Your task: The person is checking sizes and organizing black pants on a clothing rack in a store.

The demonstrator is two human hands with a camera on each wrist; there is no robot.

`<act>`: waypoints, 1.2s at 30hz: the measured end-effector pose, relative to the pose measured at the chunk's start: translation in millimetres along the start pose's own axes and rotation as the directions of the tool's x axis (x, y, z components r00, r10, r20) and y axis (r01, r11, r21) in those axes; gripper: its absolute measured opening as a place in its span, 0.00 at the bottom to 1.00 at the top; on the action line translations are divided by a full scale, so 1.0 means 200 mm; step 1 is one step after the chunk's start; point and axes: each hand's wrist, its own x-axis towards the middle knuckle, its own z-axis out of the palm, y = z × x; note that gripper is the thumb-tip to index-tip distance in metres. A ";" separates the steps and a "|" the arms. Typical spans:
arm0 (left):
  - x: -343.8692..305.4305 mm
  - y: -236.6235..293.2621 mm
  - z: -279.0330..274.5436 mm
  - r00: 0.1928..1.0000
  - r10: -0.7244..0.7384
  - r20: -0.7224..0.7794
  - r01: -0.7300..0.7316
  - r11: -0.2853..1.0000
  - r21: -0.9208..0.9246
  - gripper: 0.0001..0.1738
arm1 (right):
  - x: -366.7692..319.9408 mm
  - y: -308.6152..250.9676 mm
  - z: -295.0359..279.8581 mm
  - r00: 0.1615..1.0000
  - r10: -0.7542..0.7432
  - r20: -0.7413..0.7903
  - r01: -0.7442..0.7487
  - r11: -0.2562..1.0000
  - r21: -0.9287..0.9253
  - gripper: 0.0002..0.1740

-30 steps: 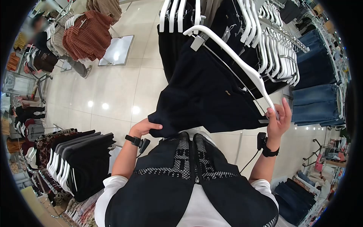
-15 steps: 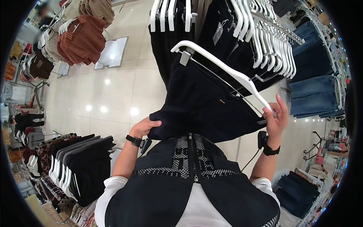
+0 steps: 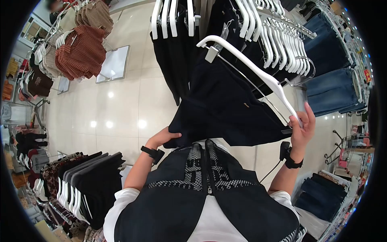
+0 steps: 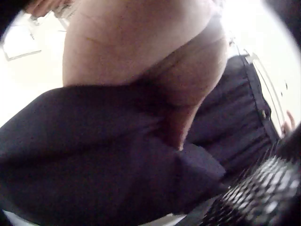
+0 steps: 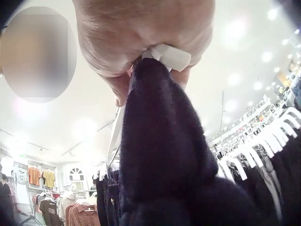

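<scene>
A dark navy garment [image 3: 217,105] hangs by its waistband from a white clip hanger [image 3: 252,66], stretched slantwise in front of the person's body. The right hand [image 3: 303,127] grips the hanger's near end, close to the waistband corner. In the right wrist view, a white end piece [image 5: 175,57] shows under the palm, with the fabric [image 5: 160,141] falling below. The left hand [image 3: 162,137] pinches the lower edge of the cloth, thumb on top. Seen from the left wrist, the thumb [image 4: 181,127] presses into the fabric, and the waistband behind it looks gathered.
Just beyond the garment stands a rack with dark trousers [image 3: 171,60] and many white hangers [image 3: 282,48]. Blue jeans [image 3: 330,92] hang at the right. Dark clothes [image 3: 94,181] fill a rack at lower left. Checked shirts [image 3: 80,52] hang farther back, over tiled floor [image 3: 117,101].
The hanger and garment dipped left, then shifted back right and up. Both hands keep their hold and sit slightly farther right now. The surrounding racks have slid left in the head view.
</scene>
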 end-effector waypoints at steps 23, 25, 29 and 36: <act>0.35 -0.58 -0.28 0.975 0.126 -0.183 0.022 0.766 0.643 0.21 | 0.24 -0.44 0.55 0.991 0.074 -0.111 -0.108 0.936 -0.335 0.28; 0.34 -0.62 -0.32 0.971 0.137 -0.198 0.022 0.770 0.638 0.20 | 0.31 -0.43 0.61 0.991 0.039 -0.126 -0.086 0.916 -0.392 0.28; 0.31 -0.75 -0.38 0.968 0.129 -0.214 0.030 0.790 0.613 0.19 | 0.45 -0.47 0.71 0.986 -0.021 -0.163 -0.061 0.875 -0.480 0.29; 0.28 -0.85 -0.42 0.983 0.069 -0.172 0.061 0.759 0.649 0.18 | 0.73 -0.52 0.85 0.987 -0.110 -0.115 0.013 0.777 -0.630 0.20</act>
